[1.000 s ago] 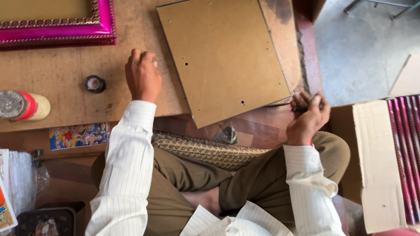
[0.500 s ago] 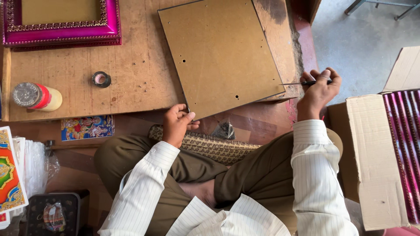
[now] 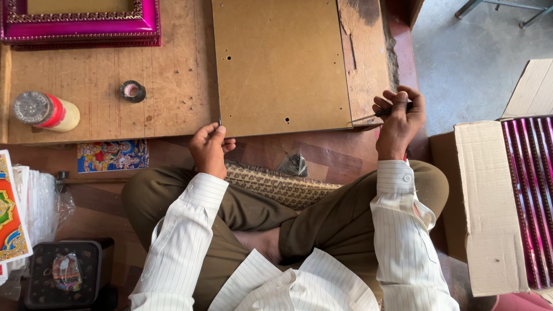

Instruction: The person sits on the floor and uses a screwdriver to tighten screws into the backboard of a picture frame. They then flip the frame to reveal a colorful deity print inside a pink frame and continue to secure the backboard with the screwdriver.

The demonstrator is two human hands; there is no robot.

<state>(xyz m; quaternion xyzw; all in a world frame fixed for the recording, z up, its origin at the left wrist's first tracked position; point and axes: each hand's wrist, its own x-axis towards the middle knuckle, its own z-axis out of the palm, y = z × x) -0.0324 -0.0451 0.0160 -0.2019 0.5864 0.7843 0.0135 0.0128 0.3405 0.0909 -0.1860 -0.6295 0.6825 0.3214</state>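
- The brown backing board lies flat on the low wooden work table, near edge toward the person sitting cross-legged.
- Left hand is at the board's near-left corner, fingertips pinched together on that corner or on something tiny there; too small to tell which.
- Right hand sits just off the board's near-right corner, fist closed around a thin dark tool, its tip pointing in toward the board's edge.
- If it were me: keep the left hand pressing the corner down so the board can't skate, and bring the tool in low and square.
- Board looks like smooth hardboard, matte tan, with a few small drilled holes. The table to the right of it is rougher, with peeling veneer.
- Left of the board: a small tape roll, and further left a cream bottle on its side, red collar, ribbed metal cap.
- Up-left of the board there's a glossy magenta frame with beaded gold trim.
- Well right of the board, a corrugated cardboard box holds shiny magenta moulding strips.
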